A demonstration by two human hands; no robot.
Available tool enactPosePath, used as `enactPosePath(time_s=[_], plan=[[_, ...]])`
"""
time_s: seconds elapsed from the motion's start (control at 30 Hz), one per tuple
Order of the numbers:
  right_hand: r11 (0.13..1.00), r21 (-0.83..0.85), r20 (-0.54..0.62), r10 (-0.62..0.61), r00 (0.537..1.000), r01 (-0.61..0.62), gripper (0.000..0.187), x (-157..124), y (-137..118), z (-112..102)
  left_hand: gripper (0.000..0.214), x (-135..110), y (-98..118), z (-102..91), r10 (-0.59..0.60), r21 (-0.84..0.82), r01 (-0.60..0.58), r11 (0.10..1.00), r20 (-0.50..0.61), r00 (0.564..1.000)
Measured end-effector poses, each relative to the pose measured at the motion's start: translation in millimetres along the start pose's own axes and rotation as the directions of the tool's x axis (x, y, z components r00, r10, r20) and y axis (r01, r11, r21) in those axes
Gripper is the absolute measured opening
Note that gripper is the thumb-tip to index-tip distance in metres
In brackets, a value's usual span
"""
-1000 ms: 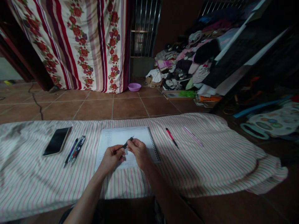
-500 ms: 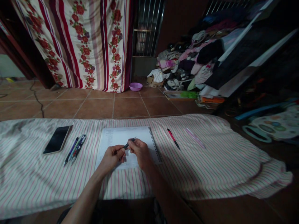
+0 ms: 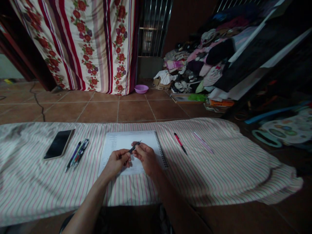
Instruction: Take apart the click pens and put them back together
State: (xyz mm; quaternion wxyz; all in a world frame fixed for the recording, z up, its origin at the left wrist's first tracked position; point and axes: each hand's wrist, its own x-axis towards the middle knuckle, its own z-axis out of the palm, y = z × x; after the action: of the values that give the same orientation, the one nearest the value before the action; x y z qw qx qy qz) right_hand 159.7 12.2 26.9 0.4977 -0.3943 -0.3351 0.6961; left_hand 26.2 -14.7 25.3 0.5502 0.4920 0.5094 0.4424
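Note:
Both my hands meet over a white spiral notebook [image 3: 122, 142] lying on a striped cloth [image 3: 219, 169]. My left hand [image 3: 116, 161] and my right hand [image 3: 145, 155] are closed on the two ends of a dark pen [image 3: 135, 148], which slants up to the right between them. To the left lie a black phone [image 3: 58, 144] and several pens [image 3: 78, 153] side by side. To the right of the notebook lie a red-and-black pen [image 3: 179, 143] and a pink pen [image 3: 202, 142].
The cloth covers a low surface on a brown tiled floor [image 3: 102, 110]. Beyond hang a floral curtain [image 3: 80, 42] and a metal grille [image 3: 152, 29]. A purple bowl [image 3: 141, 88] sits near a heap of clothes [image 3: 200, 61]. Toys lie at the right [image 3: 285, 128].
My hands and the pen have barely shifted; only the view moved slightly.

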Motion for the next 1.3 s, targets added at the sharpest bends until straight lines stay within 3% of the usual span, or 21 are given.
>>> enactPosePath(time_s=[0.23, 0.5, 0.7, 0.83, 1.07, 1.3], plan=[[0.983, -0.176, -0.069, -0.060, 0.996, 0.047, 0.028, 5, 6, -1, 0.026, 0, -7, 0.0, 0.030, 0.041, -0.030, 0.999, 0.010, 1.000], [1.000, 0.009, 0.025, 0.000, 1.000, 0.000, 0.039, 3, 4, -2, 0.030, -1, 2, -2.5, -0.014, 0.012, 0.013, 1.000, 0.010, 1.000], [0.993, -0.118, -0.025, -0.033, 0.999, 0.030, 0.025, 5, 5, -6, 0.029, -2, 0, -0.6, 0.002, 0.019, -0.002, 1.000, 0.012, 1.000], [0.978, -0.203, -0.073, -0.054, 0.996, 0.038, 0.028, 6, 4, -3, 0.028, -1, -3, 0.0, 0.017, 0.044, -0.018, 0.999, 0.010, 1.000], [1.000, -0.027, 0.030, -0.006, 1.000, 0.007, 0.039, 2, 4, -3, 0.029, -1, 0, -2.2, 0.005, 0.019, -0.006, 1.000, 0.021, 1.000], [0.987, -0.154, -0.008, -0.044, 0.999, 0.042, 0.028, 5, 5, -6, 0.026, -2, -3, -1.6, 0.020, 0.058, -0.021, 0.998, 0.029, 0.999]])
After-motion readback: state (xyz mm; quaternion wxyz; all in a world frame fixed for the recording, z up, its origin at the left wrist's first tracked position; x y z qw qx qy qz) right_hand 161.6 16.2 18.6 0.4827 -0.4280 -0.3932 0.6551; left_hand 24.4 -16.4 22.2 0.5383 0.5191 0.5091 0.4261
